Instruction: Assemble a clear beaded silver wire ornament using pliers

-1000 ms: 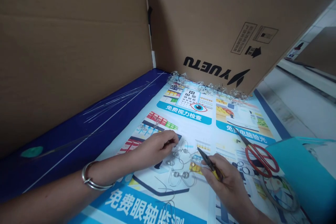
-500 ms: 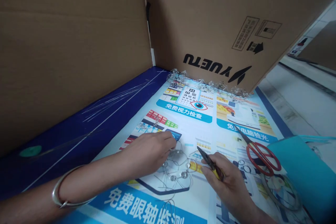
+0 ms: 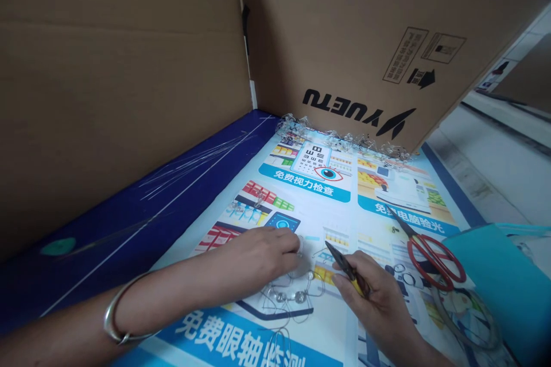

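My left hand (image 3: 271,255), a metal bangle on its wrist, reaches in with the fingers pinched together on a piece of bent thin wire with clear beads (image 3: 300,297). The fingers hide part of this beaded wire piece, and the exact pinch point cannot be seen. In my right hand (image 3: 374,292) is a pair of pliers (image 3: 342,261) with dark jaws and a yellow handle. The plier tips point up and left, apart from the beaded wire. Just below lie more loose wire loops (image 3: 279,344).
Red-handled scissors (image 3: 437,261) and a wire coil (image 3: 467,318) lie at the right, beside a turquoise sheet (image 3: 503,275). Beaded wire pieces (image 3: 348,142) line the foot of the cardboard wall (image 3: 344,28). Loose straight wires (image 3: 193,160) rest on the blue strip at left.
My left hand has moved slightly right, and the beads have shifted a little lower beneath it. The pliers in my right hand stay almost where they were.
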The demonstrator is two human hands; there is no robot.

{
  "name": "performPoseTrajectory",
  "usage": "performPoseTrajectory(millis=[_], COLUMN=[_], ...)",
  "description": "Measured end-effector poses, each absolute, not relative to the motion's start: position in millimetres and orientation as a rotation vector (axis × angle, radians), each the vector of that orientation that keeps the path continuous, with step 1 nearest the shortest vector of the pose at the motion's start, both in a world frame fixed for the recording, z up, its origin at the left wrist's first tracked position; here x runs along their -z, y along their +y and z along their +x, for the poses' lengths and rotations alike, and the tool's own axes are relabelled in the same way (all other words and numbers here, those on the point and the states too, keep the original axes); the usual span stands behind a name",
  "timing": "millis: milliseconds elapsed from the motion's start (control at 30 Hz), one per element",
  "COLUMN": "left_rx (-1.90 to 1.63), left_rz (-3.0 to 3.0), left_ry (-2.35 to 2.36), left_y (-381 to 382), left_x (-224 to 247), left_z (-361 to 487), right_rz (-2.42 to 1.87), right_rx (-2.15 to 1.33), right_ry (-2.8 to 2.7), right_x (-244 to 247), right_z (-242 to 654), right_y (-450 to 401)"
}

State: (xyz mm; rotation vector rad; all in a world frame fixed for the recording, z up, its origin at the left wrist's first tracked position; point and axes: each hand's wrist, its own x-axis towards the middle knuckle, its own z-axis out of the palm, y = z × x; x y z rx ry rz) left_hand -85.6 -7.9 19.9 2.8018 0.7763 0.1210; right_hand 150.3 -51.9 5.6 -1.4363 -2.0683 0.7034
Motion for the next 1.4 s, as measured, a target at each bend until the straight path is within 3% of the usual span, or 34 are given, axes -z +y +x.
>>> performPoseTrajectory(millis=[867, 1400], left_rx=[-0.125, -0.315], left_rz=[3.13, 2.757], left_ry=[0.721, 0.762], left_y=[-10.0, -6.2], left_x=[-16.1, -20.4], left_z=[-85.2, -91.1], right_rz=[-1.482, -1.489], right_rx=[-0.787, -0.766], right_ry=[-2.042, -2.059], right_x=[-5.7, -7.0], right_z=[148.8, 148.4], right_y=[-52.5, -52.2])
